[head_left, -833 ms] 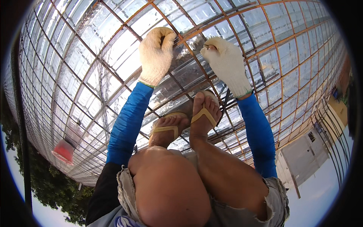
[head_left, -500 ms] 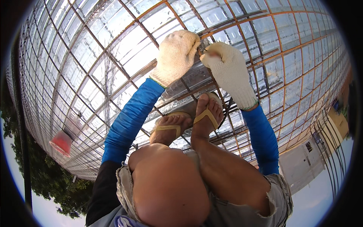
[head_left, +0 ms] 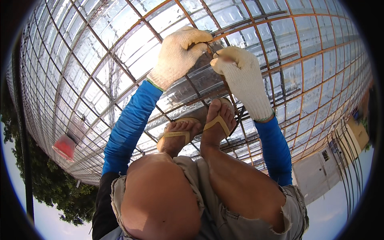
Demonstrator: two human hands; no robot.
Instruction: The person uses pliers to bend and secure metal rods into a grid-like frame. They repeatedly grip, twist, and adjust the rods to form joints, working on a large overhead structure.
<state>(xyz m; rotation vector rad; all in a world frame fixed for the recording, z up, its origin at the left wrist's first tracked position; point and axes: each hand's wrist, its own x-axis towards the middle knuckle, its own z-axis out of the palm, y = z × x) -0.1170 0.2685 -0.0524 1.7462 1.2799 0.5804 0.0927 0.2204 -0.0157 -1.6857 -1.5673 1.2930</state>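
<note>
Both my hands wear off-white knitted gloves and work close together over a rusty steel rebar grid. My left hand has thumb and forefinger pinched at a bar, on a short thin dark wire that shows between the two hands. Just to the right, my right hand is closed with its fingertips near that wire's other end. Whatever sits inside the right fingers is hidden. Below the hands, my sandalled feet rest on a plank-like strip across the grid.
Shiny corrugated sheeting lies under the bars. A bundle of thin wires lies on the grid at left, with a red bucket-shaped object farther out. Long bent rods stick out at the right, near a pale building.
My left hand has shifted slightly left and up, its thumb and forefinger now stretched toward the bar. The right hand stays nearly in place. My left knee has moved a little left.
</note>
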